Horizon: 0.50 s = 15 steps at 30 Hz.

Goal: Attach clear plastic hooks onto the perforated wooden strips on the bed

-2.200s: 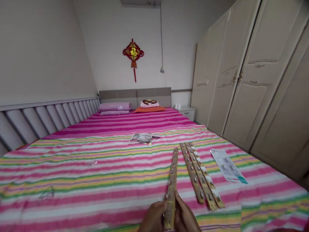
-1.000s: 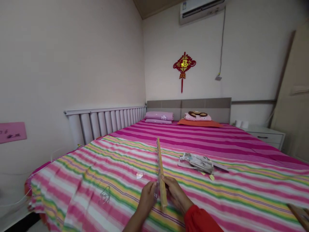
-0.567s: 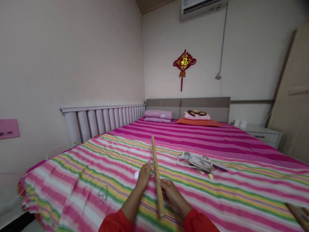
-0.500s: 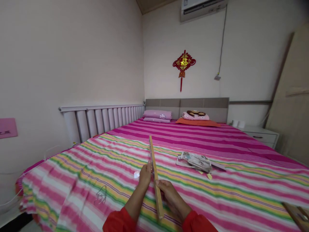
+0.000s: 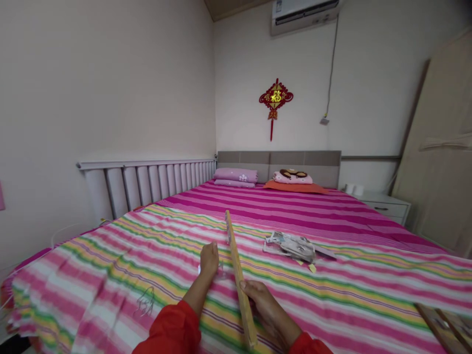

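A long, narrow wooden strip (image 5: 239, 280) slants over the bed in front of me. My right hand (image 5: 263, 305) grips its lower part, thumb on top. Small clear plastic pieces (image 5: 227, 231) show along the strip's left side near its far end. To the left of the strip is my left hand (image 5: 209, 261), closed and apart from the wood. A see-through plastic bit (image 5: 221, 270) shows at that hand's right side; whether it is held or lies on the sheet I cannot tell. The fingers' inner side is hidden.
The bed carries a striped sheet (image 5: 147, 255). A pile of plastic packets (image 5: 291, 246) lies right of the strip. Brown wooden pieces (image 5: 442, 324) rest at the lower right. A thin dark wire-like tangle (image 5: 145, 301) is at left. Folded bedding (image 5: 236, 176) sits by the headboard (image 5: 306, 164).
My left hand has come off the wooden strip and moved left, still closed. My right hand keeps hold of the strip. The whole view has shifted slightly to the right.
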Each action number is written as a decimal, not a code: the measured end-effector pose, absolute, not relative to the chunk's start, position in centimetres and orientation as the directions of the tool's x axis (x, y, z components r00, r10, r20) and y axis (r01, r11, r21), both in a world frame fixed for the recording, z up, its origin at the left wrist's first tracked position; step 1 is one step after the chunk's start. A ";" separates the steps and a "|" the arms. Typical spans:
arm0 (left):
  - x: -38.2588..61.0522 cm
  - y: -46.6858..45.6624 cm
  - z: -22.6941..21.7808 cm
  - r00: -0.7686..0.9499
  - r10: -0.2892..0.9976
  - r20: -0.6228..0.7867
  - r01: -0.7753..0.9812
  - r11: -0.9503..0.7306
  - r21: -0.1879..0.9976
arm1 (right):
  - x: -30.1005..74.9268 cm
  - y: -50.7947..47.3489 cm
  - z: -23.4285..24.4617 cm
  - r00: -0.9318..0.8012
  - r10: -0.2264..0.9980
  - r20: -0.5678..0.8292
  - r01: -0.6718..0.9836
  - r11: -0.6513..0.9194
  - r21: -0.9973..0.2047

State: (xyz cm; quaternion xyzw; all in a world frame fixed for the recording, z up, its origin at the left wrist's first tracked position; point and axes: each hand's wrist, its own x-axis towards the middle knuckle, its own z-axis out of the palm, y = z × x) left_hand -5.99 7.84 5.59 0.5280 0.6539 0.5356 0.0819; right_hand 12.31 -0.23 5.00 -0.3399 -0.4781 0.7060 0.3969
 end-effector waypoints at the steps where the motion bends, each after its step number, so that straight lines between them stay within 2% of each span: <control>1: -5.9 8.1 6.1 -0.439 0.782 0.443 0.584 -0.127 0.802 | 12.4 -0.4 4.9 -0.455 0.886 -0.092 -0.230 -0.217 -0.949; 8: -4.2 9.8 8.1 -0.519 0.807 0.281 0.437 -0.032 0.899 | 12.7 -2.1 4.1 -0.488 0.865 -0.118 -0.111 -0.195 -0.974; 15: -4.8 9.5 7.9 -0.518 0.799 0.306 0.435 -0.062 0.898 | 14.2 -3.0 4.6 -0.503 0.856 -0.117 -0.081 -0.182 -0.980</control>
